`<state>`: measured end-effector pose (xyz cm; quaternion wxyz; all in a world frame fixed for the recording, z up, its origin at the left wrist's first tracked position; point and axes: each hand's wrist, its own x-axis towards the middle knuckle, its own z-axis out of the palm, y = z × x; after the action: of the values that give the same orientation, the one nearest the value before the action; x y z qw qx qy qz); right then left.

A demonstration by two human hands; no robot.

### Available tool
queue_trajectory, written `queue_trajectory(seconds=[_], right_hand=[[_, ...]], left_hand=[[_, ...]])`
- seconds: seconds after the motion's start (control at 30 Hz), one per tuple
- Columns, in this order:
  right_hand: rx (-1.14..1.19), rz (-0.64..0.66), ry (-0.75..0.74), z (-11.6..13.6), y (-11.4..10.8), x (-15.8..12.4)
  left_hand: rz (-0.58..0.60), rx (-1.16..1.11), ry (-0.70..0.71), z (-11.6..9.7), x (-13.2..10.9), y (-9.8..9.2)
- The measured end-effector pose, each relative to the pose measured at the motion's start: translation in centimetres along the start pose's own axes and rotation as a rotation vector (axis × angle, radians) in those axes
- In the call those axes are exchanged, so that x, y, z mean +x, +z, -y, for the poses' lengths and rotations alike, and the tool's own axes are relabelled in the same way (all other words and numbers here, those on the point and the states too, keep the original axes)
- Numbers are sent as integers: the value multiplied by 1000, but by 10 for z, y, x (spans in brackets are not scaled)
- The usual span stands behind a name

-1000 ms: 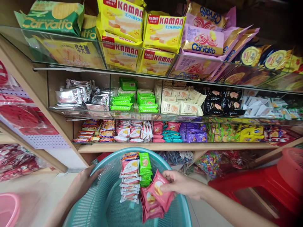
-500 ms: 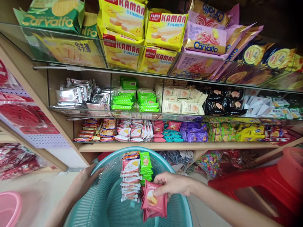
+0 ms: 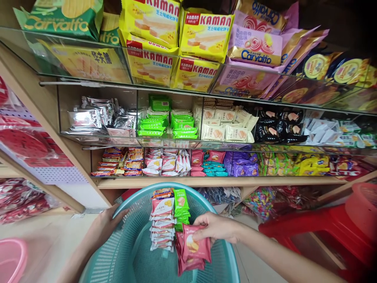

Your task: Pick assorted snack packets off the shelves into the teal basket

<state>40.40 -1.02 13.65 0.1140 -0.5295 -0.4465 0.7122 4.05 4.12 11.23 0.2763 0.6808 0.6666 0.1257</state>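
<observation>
My left hand (image 3: 109,225) is wrapped over the left rim of a teal plastic basket (image 3: 138,259). Inside the basket, a row of white-and-pink snack packets (image 3: 162,224) stands with orange packets (image 3: 163,193) at its far end. Beside that row lie green wafer packets (image 3: 180,202). My right hand (image 3: 216,228) pinches a red snack packet (image 3: 195,245) by its upper right part, thumb on the front. Other red packets (image 3: 191,266) lie just under and behind it, partly hidden.
Shelves (image 3: 220,182) of packaged snacks rise beyond the basket, with glass fronts. A red stool (image 3: 318,220) stands at the right, and a pink tub (image 3: 11,259) at the lower left. Bagged sweets (image 3: 260,202) lie under the bottom shelf.
My right hand has shifted slightly right and up with the red packet, uncovering more of the red packets beneath. My left hand stays on the basket rim.
</observation>
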Motion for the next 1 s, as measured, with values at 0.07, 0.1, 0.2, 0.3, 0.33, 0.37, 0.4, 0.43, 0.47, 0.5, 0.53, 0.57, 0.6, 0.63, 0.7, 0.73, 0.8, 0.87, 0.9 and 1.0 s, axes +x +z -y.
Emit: queue_trajectory(seconds=[0.07, 0.1, 0.2, 0.3, 0.33, 0.37, 0.4, 0.43, 0.47, 0.5, 0.53, 0.57, 0.6, 0.63, 0.7, 0.73, 0.8, 0.87, 0.9, 1.0], right_hand=[[-36, -18, -4, 0, 2, 7], [-52, -21, -7, -1, 3, 11], [-97, -35, -12, -2, 4, 20], [-152, -60, -6, -3, 3, 26], [-165, -64, 6, -3, 2, 27], [-172, -67, 22, -3, 2, 28], [-176, -71, 37, -3, 2, 29], [-180, -81, 48, -3, 2, 29], [-186, -99, 51, -3, 3, 29], [-191, -123, 46, -3, 4, 29], [-198, -156, 34, -3, 4, 29], [-210, -190, 18, -3, 5, 29], [-232, -225, -2, -3, 6, 28], [-269, -262, -26, -3, 7, 27], [-385, -334, -81, -4, 9, 25], [-446, -364, -109, -4, 10, 24], [-521, -391, -147, -5, 12, 22], [-532, -392, -161, -4, 14, 21], [-534, -391, -165, -3, 16, 20], [-564, -394, -175, 2, 19, 17]], left_hand=[[-21, 3, 4, 0, -1, -1], [-36, 4, 5, 0, -1, -1], [-61, -4, 17, -1, -2, -1], [-72, -23, 23, -2, -2, -1], [-72, -28, 23, -2, -2, -1], [-74, -33, 24, -3, -2, -1], [-73, -36, 24, -3, -2, -1], [-73, -39, 24, -3, -3, -1], [-73, -41, 25, -3, -3, -1], [-72, -42, 24, -4, -3, -2], [-67, -43, 24, -4, -4, -2], [-62, -44, 23, -5, -4, -3], [-55, -47, 22, -5, -4, -3], [-50, -51, 21, -6, -5, -3], [-46, -58, 18, -7, -5, -4], [-48, -59, 18, -7, -5, -4], [-53, -58, 15, -7, -5, -4], [-57, -53, 13, -7, -5, -3], [-58, -50, 12, -6, -5, -3], [-57, -36, 11, -5, -4, -3]])
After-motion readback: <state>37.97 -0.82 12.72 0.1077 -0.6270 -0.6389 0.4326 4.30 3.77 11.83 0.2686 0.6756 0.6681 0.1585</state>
